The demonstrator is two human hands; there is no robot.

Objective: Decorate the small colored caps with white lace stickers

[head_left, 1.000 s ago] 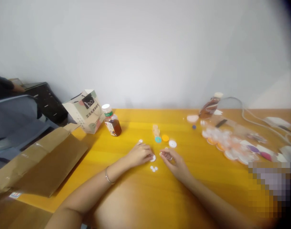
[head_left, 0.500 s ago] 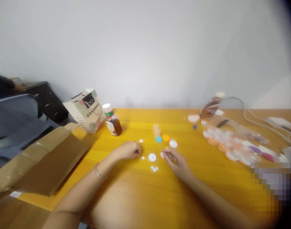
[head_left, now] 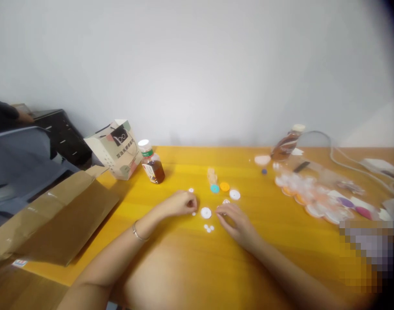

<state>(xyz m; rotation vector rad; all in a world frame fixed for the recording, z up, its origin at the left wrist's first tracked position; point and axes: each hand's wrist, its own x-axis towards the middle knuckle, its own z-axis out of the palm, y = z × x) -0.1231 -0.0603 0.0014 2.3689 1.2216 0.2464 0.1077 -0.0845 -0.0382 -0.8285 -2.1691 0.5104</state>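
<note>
My left hand (head_left: pixel 183 203) is closed, its fingers curled down over the table just left of a white disc (head_left: pixel 206 212). Whatever its fingertips may pinch is hidden. A tiny white round piece (head_left: pixel 193 214) lies under its fingers, and another small white ring (head_left: pixel 191 190) lies behind them. On the disc's other side, my right hand (head_left: pixel 237 221) reaches in with thumb and fingertips drawn together; what they hold is too small to make out. A white piece with holes (head_left: pixel 226 201) shows just past its knuckles. Several small white round pieces (head_left: pixel 209 228) lie in a cluster in front of the disc.
Behind my hands lie a teal disc (head_left: pixel 215 188), an orange disc (head_left: pixel 224 187), a larger white disc (head_left: pixel 234 195) and a pale wooden-looking piece (head_left: pixel 212 175). A drink bottle (head_left: pixel 154 168), paper bag (head_left: pixel 119 150) and cardboard box (head_left: pixel 74 219) stand left. Clear-lidded containers (head_left: pixel 308 196) lie right.
My left hand has shifted slightly right, toward the white disc. My right hand's fingertips have moved a little left and now cover the small patterned white piece seen there before.
</note>
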